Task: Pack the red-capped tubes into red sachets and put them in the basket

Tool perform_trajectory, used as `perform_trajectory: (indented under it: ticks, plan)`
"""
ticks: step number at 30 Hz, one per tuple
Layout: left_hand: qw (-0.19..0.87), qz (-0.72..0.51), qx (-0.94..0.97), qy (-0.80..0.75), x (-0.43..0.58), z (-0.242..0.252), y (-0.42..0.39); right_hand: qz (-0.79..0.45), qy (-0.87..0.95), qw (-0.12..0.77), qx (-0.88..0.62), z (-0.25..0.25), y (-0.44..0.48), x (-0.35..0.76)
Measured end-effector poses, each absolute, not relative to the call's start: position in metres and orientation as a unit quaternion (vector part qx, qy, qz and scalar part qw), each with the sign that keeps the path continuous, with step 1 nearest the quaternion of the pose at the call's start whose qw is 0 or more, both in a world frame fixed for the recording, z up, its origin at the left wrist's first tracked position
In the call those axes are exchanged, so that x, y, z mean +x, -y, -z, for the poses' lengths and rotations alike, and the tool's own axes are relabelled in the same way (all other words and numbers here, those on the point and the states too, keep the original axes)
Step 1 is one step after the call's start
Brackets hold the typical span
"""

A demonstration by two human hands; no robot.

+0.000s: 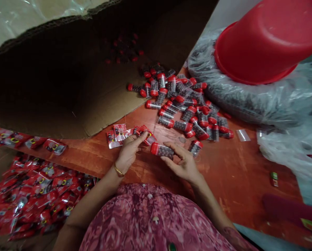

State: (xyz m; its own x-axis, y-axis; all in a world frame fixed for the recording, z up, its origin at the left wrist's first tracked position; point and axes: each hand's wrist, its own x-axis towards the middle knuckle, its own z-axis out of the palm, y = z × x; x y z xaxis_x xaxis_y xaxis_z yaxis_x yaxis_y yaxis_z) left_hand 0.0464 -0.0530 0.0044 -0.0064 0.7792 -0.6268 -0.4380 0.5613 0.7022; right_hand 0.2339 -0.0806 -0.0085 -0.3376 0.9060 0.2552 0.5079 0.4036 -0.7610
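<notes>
A heap of capped tubes (pixel 187 104) lies mid-table (pixel 236 174), spilling onto the cardboard sheet (pixel 67 87) on its left. An upturned basin (pixel 265 42) sits on a plastic bag (pixel 250 101) at the right far corner. Sachets (pixel 30 198) pile below the left edge.

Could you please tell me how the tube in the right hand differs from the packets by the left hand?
The tube is a clear, rounded cylinder with a red cap, showing dark contents; the packets are flat, printed red sachets that hide theirs. The tube lies across the right hand and its fingers, while the packets rest fanned on the table at the left hand. Both carry red.
</notes>
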Motion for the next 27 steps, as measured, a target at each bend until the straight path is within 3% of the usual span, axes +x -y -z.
perform_trajectory:
  ticks: [10,20,27]
  plan:
    - [0.671,-0.435,0.195,-0.568,0.044,0.0,0.054,-0.277,0.743,0.366,-0.486,0.017,0.079,0.224]
    - [0.683,-0.523,0.166,-0.482,0.06,0.004,0.058,-0.253,0.707,0.433,-0.499,0.029,0.081,0.209]
    - [0.668,-0.557,0.131,-0.476,0.071,0.015,0.063,-0.237,0.705,0.42,-0.521,0.03,0.082,0.188]
